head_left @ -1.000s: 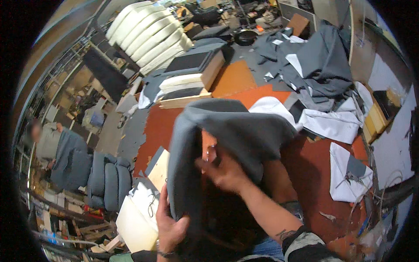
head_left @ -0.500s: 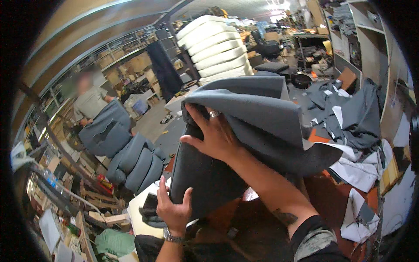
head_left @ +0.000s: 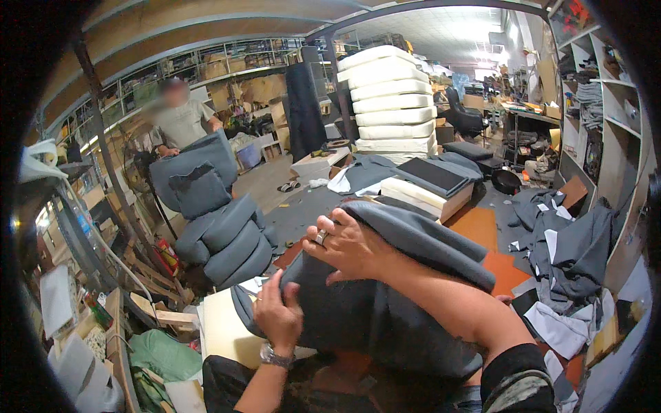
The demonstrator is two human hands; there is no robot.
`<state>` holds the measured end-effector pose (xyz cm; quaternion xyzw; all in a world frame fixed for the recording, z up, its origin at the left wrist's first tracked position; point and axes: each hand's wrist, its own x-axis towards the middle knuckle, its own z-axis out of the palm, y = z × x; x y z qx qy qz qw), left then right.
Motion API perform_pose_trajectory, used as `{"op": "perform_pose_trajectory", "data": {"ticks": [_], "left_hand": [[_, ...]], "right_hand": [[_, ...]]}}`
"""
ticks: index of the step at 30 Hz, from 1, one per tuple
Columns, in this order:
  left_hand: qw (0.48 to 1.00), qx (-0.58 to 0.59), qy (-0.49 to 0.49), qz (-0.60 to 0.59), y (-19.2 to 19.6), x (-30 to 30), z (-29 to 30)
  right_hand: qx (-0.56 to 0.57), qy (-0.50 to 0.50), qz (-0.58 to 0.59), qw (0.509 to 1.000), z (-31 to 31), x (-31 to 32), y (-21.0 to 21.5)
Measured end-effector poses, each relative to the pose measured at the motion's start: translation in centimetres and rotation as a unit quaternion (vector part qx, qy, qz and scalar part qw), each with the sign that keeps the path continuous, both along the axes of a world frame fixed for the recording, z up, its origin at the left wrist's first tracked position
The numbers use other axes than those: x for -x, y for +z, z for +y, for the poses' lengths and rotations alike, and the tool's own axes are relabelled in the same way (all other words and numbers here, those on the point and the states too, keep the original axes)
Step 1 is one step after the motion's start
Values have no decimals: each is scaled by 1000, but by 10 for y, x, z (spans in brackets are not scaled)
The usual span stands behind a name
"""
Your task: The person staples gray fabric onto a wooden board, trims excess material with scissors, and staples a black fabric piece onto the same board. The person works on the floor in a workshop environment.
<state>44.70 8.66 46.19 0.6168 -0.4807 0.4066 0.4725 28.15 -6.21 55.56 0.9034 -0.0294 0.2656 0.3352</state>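
Note:
A grey fabric cushion cover (head_left: pixel 406 275) is lifted in front of me, folded over itself. My right hand (head_left: pixel 348 248), wearing a ring, presses flat on its top fold. My left hand (head_left: pixel 279 316), with a wristwatch, grips the cover's lower left edge. Below the cover lies a pale foam slab (head_left: pixel 224 330), partly hidden by it. The orange table (head_left: pixel 506 268) shows behind the cover to the right.
Stacked grey cushions (head_left: pixel 220 227) stand to the left, where another person (head_left: pixel 182 124) handles one. A tall pile of white foam pads (head_left: pixel 392 96) rises at the back. Grey and white fabric pieces (head_left: pixel 564 268) lie at right. Shelves (head_left: pixel 599 110) line the right wall.
My view has tilted up from the table toward the room. The cover has been raised and turned; my right hand slid onto its top fold, and my left hand moved up its edge.

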Motion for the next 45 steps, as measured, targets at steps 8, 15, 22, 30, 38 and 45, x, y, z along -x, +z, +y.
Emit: {"op": "perform_pose_trajectory", "data": {"ticks": [8, 15, 22, 30, 38, 45], "left_hand": [[979, -164, -62, 103, -6, -2, 13], [910, -339, -172, 164, 14, -14, 36], [854, -459, -245, 24, -70, 21, 160], [593, 19, -257, 763, -135, 6, 278], [483, 59, -239, 840, -174, 8, 224], [482, 11, -346, 805, -141, 19, 101]], "right_hand": [[-168, -47, 72, 982, 12, 11, -4], [-254, -94, 14, 963, 36, 51, 2], [-599, -66, 372, 706, 159, 182, -46], [-774, -47, 92, 625, 191, 205, -200], [-712, 61, 51, 697, 224, 180, -242], [-692, 19, -23, 721, 247, 187, -235]]}}
